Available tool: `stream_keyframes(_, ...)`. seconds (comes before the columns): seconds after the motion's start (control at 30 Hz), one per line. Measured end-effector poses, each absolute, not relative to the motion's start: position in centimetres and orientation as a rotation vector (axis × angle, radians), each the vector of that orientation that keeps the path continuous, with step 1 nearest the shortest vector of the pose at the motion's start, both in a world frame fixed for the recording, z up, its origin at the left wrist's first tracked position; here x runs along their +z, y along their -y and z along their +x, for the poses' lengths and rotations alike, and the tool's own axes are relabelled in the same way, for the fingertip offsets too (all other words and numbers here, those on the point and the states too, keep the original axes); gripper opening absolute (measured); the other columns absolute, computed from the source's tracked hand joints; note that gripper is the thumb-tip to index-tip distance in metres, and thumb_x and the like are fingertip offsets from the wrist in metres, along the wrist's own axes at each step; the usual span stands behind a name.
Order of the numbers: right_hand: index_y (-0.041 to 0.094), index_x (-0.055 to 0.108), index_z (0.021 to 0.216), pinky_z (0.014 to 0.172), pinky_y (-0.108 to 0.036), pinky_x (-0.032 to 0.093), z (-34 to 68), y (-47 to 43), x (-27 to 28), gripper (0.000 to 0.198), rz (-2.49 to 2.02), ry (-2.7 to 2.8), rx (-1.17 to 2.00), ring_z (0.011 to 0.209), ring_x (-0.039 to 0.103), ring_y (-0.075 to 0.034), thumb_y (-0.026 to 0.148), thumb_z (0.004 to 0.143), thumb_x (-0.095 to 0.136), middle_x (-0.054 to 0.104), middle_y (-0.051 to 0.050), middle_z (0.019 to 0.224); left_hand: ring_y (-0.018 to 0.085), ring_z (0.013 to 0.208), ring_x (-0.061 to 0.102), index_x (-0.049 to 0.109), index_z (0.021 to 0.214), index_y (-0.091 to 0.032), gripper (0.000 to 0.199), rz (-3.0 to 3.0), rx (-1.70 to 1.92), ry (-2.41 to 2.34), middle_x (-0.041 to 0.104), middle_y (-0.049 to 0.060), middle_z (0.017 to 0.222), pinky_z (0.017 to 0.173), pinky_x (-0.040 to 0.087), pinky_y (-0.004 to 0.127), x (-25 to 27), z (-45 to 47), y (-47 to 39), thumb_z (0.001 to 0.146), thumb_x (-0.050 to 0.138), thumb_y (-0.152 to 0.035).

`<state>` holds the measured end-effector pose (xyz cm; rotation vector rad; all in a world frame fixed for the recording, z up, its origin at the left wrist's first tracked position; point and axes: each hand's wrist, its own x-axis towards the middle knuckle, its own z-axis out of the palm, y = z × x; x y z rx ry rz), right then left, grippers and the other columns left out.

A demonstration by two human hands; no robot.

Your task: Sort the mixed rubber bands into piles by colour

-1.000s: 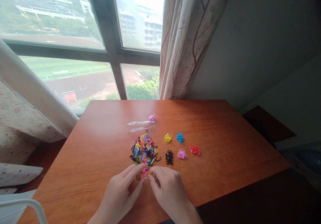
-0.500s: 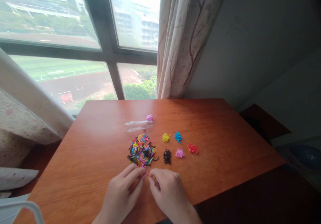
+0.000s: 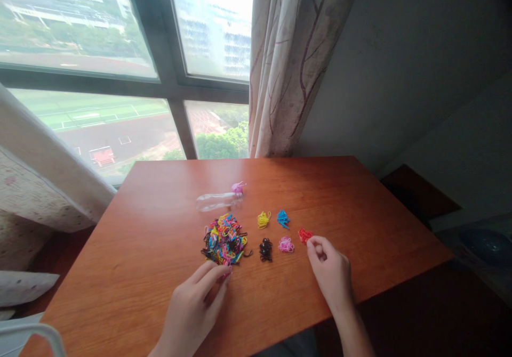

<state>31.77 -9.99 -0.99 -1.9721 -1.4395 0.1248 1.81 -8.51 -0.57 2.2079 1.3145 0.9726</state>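
A mixed pile of small coloured rubber bands (image 3: 224,240) lies on the wooden table. My left hand (image 3: 196,301) is at its near edge, thumb and fingers pinched on pink rubber bands (image 3: 228,265). Further right, my right hand (image 3: 331,269) has its fingertips closed against the near right side of a small red heap of rubber bands (image 3: 305,235). Whatever is between those fingertips is hidden. Single-colour heaps sit between the hands: yellow bands (image 3: 263,219), blue bands (image 3: 283,218), black bands (image 3: 265,250) and pink bands (image 3: 286,244).
Behind the mixed pile lies a clear plastic bottle-shaped container (image 3: 218,201) with a pink top (image 3: 237,187). The brown table (image 3: 140,250) reaches to a window and curtain (image 3: 276,80). A white curved bar (image 3: 44,329) stands at the lower left.
My right hand has parted from my left and moved right to the red heap. A short reddish strand showed between both hands before. My left hand stays near the mixed pile.
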Motion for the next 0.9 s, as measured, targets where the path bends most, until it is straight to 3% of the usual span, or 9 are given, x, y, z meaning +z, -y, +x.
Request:
stream_keyframes(0.33, 0.019, 0.073, 0.089, 0.057, -0.027, 0.04, 33.4, 9.5, -2.0, 0.041, -2.074, 1.379, -0.006, 0.06, 0.065, -0.02, 0.047, 0.094, 0.044, 0.071, -0.008, 0.071, 0.011, 0.072, 0.068, 0.067, 0.098, -0.025, 0.017, 2.245, 0.944, -1.297, 0.069, 0.002, 0.087, 0.065, 0.052, 0.017, -0.5, 1.9, 8.5, 0.094, 0.051, -0.023)
stream_keyframes(0.57, 0.017, 0.073, 0.09, 0.061, -0.026, 0.044, 31.6, 10.7, -2.4, 0.041, -1.952, 1.382, 0.087, 0.059, 0.064, -0.018, 0.047, 0.096, 0.045, 0.069, -0.008, 0.069, 0.011, 0.071, 0.065, 0.067, 0.09, -0.023, 0.02, 2.22, 0.881, -1.128, 0.066, 0.002, 0.08, 0.066, 0.05, 0.019, 3.2, 5.9, 6.6, 0.095, 0.048, -0.022)
stream_keyframes(0.9, 0.017, 0.071, 0.093, 0.06, -0.023, 0.044, 30.3, 11.4, -2.8, 0.038, -1.856, 1.421, 0.234, 0.057, 0.062, -0.016, 0.044, 0.099, 0.046, 0.066, -0.004, 0.066, 0.016, 0.07, 0.067, 0.072, 0.088, -0.028, 0.022, 2.484, 0.35, -1.039, 0.07, 0.002, 0.085, 0.059, 0.046, 0.024, 4.2, 14.1, 2.2, 0.092, 0.051, -0.026)
